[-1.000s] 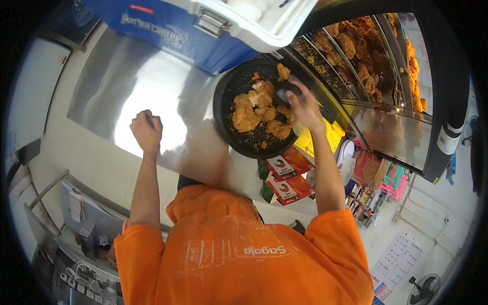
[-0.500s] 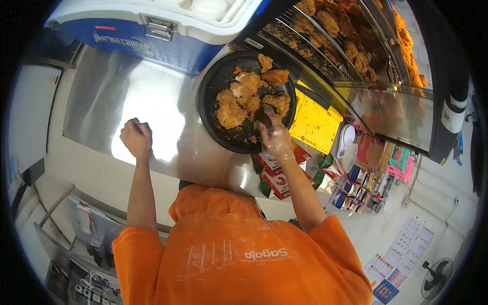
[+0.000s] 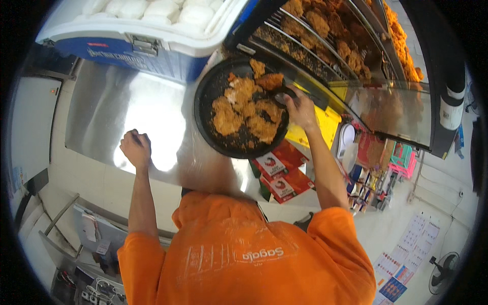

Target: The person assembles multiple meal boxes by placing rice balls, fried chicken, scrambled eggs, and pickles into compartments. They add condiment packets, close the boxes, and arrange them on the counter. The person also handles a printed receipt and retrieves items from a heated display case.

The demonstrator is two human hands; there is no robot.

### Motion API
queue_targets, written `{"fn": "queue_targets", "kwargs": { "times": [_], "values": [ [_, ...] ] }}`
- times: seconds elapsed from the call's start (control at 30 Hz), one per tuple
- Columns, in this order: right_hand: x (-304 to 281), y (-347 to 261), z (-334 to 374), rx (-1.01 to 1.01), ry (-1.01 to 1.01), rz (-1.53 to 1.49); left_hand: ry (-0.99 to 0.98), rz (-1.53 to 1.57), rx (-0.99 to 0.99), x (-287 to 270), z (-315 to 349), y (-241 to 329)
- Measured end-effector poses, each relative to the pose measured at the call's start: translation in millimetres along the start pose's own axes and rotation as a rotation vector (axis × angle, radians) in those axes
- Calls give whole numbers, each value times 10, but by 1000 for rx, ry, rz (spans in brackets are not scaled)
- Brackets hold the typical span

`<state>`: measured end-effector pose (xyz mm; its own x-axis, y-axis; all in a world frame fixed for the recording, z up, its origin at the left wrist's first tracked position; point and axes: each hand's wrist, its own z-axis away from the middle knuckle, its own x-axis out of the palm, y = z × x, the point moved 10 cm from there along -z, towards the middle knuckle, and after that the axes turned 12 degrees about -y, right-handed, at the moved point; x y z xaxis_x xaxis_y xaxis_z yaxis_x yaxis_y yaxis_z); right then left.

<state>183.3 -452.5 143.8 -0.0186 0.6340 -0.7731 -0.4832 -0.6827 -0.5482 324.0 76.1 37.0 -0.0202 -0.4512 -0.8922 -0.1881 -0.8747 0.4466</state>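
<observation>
A round black mortar dish point(image 3: 206, 133) sits on the steel counter before me, holding several pieces of breaded fried chicken point(image 3: 226, 118). Some are flattened and broken, with crumbs around them. My right hand point(image 3: 301, 110) is over the dish's right rim, closed around a dark, curved pestle point(image 3: 282, 96). Its grip covers part of that tool. The pestle is raised beside an orange-brown chicken piece point(image 3: 269, 81). To the left, my left hand point(image 3: 135, 148) rests as a closed fist on the bare steel counter point(image 3: 96, 119), apart from the dish.
A blue-and-white cooler box point(image 3: 152, 56) with white packets stands at the far left. A glass-sided display case point(image 3: 378, 109) of fried chicken rises at right. Red paper packs point(image 3: 290, 185) lie below the dish; a yellow board point(image 3: 325, 129) is beside it.
My right hand has moved up and right, from pressing among the chicken to the dish's right rim. The right-hand chicken piece now looks flatter and more spread. My left fist stays put.
</observation>
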Motion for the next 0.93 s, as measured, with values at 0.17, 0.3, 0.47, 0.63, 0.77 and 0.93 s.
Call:
{"fn": "queue_targets", "kwargs": {
  "times": [0.17, 0.3, 0.47, 0.63, 0.77, 0.93],
  "values": [
    [537, 228, 526, 36, 41, 203, -43, -38, -56, 84, 6, -3],
    [302, 231, 133, 89, -78, -431, -15, -42, -50, 83, 20, -36],
    [814, -147, -358, 317, -160, -902, -22, -30, -28, 27, 31, 2],
    [468, 66, -386, 423, 2, 73, -27, -28, -70, 72, 19, -44],
    [776, 222, -8, 468, -208, 518, -28, -30, -73, 45, 69, -21],
    [1136, 753, -119, 510, -236, 323, -40, -31, -11, 118, 11, -4]
  ]
}}
